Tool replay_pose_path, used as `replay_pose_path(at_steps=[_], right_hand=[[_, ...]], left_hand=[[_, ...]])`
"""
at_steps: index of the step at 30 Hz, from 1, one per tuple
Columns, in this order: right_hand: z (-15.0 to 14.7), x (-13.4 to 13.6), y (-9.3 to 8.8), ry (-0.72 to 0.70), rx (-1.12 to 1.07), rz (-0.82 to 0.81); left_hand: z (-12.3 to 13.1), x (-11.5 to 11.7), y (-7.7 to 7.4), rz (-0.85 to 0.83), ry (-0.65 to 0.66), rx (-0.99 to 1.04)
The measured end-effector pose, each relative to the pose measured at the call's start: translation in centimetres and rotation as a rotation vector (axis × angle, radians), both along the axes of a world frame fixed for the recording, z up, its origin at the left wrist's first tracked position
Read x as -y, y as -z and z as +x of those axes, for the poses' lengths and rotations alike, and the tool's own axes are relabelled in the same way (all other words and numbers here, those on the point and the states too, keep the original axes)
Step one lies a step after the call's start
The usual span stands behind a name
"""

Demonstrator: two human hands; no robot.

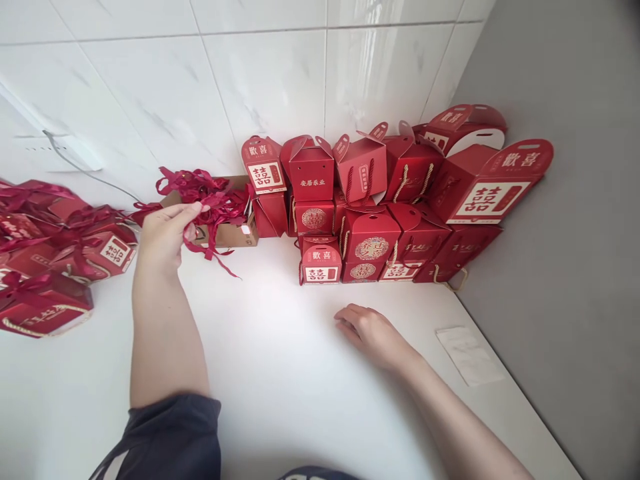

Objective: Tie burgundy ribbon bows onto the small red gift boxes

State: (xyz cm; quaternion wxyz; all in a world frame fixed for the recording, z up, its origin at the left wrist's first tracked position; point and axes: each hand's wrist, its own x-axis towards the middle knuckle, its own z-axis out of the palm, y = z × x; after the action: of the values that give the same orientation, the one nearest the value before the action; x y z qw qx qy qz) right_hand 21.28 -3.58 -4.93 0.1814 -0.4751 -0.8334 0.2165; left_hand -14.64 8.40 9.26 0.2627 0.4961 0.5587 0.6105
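Two bare hands over one white flat tabletop (270, 360). Left hand (165, 233), far left of centre: thumb and fingertips closed in a pinch on dark-red satin ribbon (213, 202), quantity 1 tangle, strands not countable; most of it lies in and over the rim of one brown open-topped cardboard carton (235, 235), one loose end trailing onto the table. Right hand (373, 333), nearer and right: fingers loosely curled, gap at the thumb, nothing seen in hold; contact with table cannot be told. Far right: stacked red cardboard gift boxes with handle tops (311, 180), 6 counted in the upper tier, at least 6 beneath, overlapping. Far left: ribbon-tied red cardboard boxes (45, 310), at least 4. Right: one flat white paper piece (470, 357).
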Motion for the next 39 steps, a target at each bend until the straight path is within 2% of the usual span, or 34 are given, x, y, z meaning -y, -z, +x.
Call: replay_pose_path(at_steps=[2, 5, 7, 10, 13, 18, 23, 27, 31, 36, 39], right_hand=[[-0.1, -0.1, -0.8, -0.006, -0.054, 0.028], [-0.7, -0.3, -3.8, -0.037, -0.139, 0.132], [-1.2, -0.3, -6.6, -0.059, -0.232, 0.215], [-2.2, -0.2, -10.5, -0.041, -0.407, 0.362], [-3.0, -0.1, -12.4, -0.036, -0.451, 0.419], [-3.1, -0.6, -11.7, 0.068, -0.380, 0.307], [-2.7, -1.2, -11.0, 0.033, -0.252, 0.142], [-2.2, -1.5, -10.8, -0.177, -0.303, -0.092], [-0.8, -1.1, -11.7, -0.391, -0.335, -0.288], [1.5, -0.3, -13.4, -0.560, -0.450, -0.501], [1.8, -0.2, -13.3, -0.571, -0.750, -0.552]], left_hand=[[2.3, 2.4, -1.7, 0.069, 0.148, -0.044], [6.0, 6.1, -3.1, 0.000, 0.442, -0.058], [8.1, 8.0, -3.2, -0.098, 0.577, -0.056], [10.4, 9.8, -2.8, -0.234, 0.685, -0.127], [12.0, 10.8, -2.5, -0.272, 0.777, -0.165], [13.1, 11.2, -1.8, -0.305, 0.879, -0.089], [12.6, 10.1, -0.8, -0.251, 0.885, -0.125], [12.3, 9.2, -0.7, -0.242, 0.763, -0.265], [12.9, 9.1, -0.5, -0.216, 0.677, -0.403], [13.9, 10.1, -0.3, -0.241, 0.819, -0.542], [14.7, 11.1, -0.2, -0.185, 0.884, -0.571]])
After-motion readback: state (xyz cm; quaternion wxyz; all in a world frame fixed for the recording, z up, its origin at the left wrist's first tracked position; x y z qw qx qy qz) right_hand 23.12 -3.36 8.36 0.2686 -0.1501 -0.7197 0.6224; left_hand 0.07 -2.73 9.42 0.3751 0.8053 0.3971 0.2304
